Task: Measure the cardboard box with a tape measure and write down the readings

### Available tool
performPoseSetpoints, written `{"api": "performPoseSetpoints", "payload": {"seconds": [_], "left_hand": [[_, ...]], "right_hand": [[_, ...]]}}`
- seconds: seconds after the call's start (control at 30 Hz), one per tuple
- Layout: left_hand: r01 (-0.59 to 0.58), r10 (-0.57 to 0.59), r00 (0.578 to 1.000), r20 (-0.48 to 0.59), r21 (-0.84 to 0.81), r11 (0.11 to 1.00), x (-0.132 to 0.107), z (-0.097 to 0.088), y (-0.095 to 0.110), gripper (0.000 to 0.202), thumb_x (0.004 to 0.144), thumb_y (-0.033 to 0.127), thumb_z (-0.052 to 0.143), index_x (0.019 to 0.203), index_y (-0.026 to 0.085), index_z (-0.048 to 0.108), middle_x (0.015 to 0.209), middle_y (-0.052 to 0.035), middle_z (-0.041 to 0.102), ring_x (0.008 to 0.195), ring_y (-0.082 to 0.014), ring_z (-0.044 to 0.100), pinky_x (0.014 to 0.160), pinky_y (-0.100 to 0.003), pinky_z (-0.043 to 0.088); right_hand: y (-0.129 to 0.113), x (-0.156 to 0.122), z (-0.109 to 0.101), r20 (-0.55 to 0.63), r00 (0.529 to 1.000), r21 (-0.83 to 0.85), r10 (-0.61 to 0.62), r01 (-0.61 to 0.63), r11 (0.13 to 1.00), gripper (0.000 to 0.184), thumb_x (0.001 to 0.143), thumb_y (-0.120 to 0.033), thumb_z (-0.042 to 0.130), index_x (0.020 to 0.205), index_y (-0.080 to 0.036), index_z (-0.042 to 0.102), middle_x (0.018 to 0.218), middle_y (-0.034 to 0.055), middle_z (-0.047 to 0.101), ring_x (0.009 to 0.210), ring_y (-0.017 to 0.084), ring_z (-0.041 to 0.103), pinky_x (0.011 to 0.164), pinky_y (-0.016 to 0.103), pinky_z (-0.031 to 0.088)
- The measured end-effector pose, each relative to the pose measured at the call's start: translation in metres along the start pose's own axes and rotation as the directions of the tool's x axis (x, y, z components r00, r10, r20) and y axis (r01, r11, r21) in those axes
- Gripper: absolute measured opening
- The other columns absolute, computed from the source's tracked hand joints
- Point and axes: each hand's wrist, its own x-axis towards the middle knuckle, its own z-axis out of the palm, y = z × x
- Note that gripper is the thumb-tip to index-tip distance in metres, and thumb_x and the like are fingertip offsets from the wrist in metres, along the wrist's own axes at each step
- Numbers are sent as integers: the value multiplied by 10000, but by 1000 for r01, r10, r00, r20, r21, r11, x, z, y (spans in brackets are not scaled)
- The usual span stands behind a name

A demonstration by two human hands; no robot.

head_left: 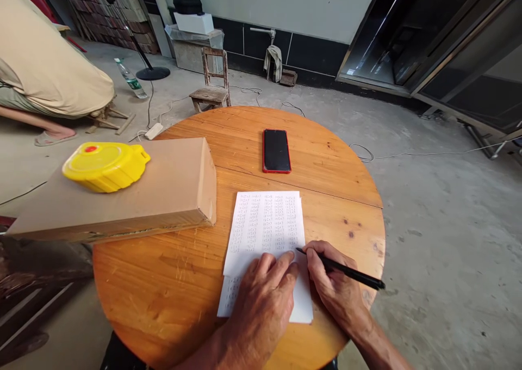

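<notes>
White sheets of paper [244, 258], one overlapping another, lie on the round wooden table [171, 288]. Columns of small handwritten characters fill the upper sheet. My left hand [267, 291] rests on the paper, its fingers lying over the lower part and covering some of the writing. In my right hand [332, 280] is a black pen [353, 273], gripped between thumb and fingers. Its tip points left at the right edge of the upper sheet, near the end of the lowest row; whether it touches the paper I cannot tell.
A phone [276, 151] with a red case lies beyond the paper. On the left, a cardboard box [167, 185] overhangs the table edge, bearing a yellow plastic case [106, 166]. Behind stand a small wooden chair [212, 81], a bottle [131, 79] and a seated person [49, 60]. Cables cross the floor.
</notes>
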Motion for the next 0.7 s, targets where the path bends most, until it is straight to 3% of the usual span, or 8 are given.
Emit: {"api": "performPoseSetpoints", "payload": {"seconds": [0.2,0.57,0.7], "left_hand": [[2,-2,1000,16,-2,1000,-2,0,0,439,861,18,490,1261,166,593,1291,-31,652,934,-241,561,785,-429,551],[3,-3,1000,13,-10,1000,-1,-3,1,431,854,9,489,1241,167,597,1278,-33,657,924,-242,568,772,-420,547],[2,-2,1000,14,-12,1000,-1,-1,0,423,844,6,499,1218,174,605,1283,-29,656,930,-242,570,775,-419,549]], "right_hand": [[1,-1,0,11,1000,9,16,-16,1000,178,930,-215,524,819,-194,661,690,-4,700,593,136,648,594,217,517],[0,1,1,18,1000,4,12,-12,1000,187,928,-224,523,816,-184,668,655,-6,682,531,127,607,521,216,486],[1,1,1,20,1000,13,-1,1,1000,181,921,-216,524,810,-185,664,685,4,705,574,137,641,559,220,506]]}}
